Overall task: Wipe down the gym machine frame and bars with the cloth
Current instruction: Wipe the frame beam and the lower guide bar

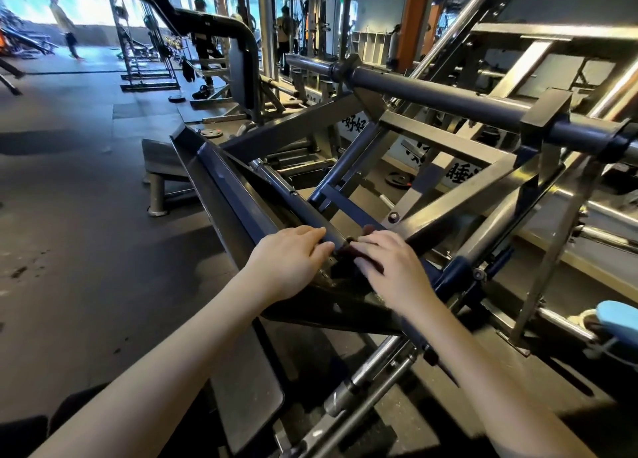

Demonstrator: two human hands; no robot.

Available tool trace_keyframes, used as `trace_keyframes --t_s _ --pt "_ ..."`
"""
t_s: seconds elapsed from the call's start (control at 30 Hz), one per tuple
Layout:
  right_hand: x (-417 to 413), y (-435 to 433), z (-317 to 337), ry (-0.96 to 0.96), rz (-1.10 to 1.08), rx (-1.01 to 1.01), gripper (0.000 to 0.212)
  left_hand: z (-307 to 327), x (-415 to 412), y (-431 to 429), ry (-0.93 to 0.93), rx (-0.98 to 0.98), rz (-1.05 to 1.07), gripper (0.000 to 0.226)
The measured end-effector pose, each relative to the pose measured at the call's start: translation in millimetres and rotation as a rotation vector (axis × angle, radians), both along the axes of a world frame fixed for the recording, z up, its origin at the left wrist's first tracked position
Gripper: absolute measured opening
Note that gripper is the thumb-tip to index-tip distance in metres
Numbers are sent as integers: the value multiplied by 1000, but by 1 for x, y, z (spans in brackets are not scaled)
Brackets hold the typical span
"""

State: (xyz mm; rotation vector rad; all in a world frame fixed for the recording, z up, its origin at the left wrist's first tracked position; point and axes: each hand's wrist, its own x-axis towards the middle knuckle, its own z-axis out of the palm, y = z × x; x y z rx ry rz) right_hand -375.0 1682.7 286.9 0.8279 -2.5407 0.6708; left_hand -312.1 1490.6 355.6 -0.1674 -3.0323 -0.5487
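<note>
In the head view, the person is leaning over a grey-and-blue steel gym machine frame. Both hands are working at the near end of a dark blue round steel bar that is slanting down towards them. The left hand is lying relaxed, its straight fingers touching the left side of the bar's end and holding nothing. The right hand is sitting just right of the bar's end, its fingers stretched flat and pressing on a dark maroon soft cloth, which is bunching under them against the bar's end. The thumb is hidden, so whether it is pinching the cloth cannot be told.

The cloth is looking light and limp, so it is likely wrapping round the tube easily and is best gathered in the palm. The bar and frame are looking rigid, heavy and smooth-painted, probably taking firm pressure without shifting. The bolts and brackets beside the bar's end are looking likely to snag the cloth.
</note>
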Motion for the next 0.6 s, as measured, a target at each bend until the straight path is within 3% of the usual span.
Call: trace_keyframes --t_s 0.1,0.2,0.37,0.43,0.5,0.6 --pt "-37 13 18 20 -212 131 31 0 1 1 3 -8 0 49" --pt "-42 8 19 -12 -391 16 34 0 1 0 5 1 -2 50" --pt "16 -15 -7 36 -59 19 36 -1 0 -1 -2 10 -12 50" --pt "-3 -4 2 37 -49 69 36 -1 0 -1 0 12 -11 50" --pt "-31 8 11 18 -209 77 37 -1 0 -1 8 7 -14 50" --pt "-41 9 12 -17 -454 -71 38 -2 1 -1 19 11 -18 50"
